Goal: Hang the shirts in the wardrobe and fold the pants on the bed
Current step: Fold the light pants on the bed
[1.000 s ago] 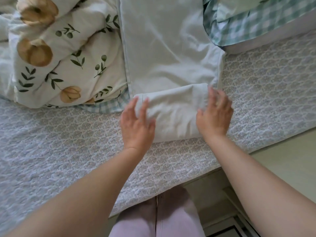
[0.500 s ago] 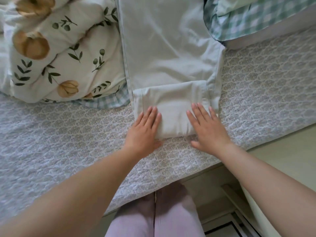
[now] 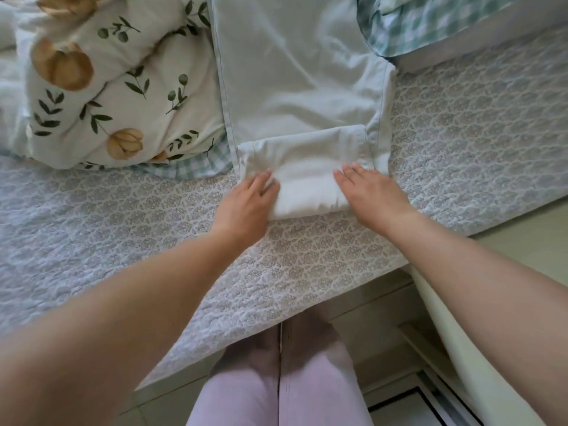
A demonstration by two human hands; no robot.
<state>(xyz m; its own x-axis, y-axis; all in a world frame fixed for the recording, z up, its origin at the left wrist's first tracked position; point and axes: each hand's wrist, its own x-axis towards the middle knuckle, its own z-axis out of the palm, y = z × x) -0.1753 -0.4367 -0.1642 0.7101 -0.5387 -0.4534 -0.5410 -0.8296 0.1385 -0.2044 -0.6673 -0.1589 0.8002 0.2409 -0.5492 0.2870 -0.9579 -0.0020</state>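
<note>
On the bed (image 3: 461, 149) the pale pants (image 3: 292, 87) are lying lengthwise, their near end doubled into a thick fold (image 3: 307, 179). The left hand (image 3: 249, 198) and right hand (image 3: 372, 192), flat-fingered and gripping nothing, are sliding out from the fold's top to its ends, likely readying another turn.

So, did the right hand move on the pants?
Yes. The right hand slid back toward the near edge of the bed: its fingers reached the far fold of the pants before, and now lie flat halfway down it.
</note>
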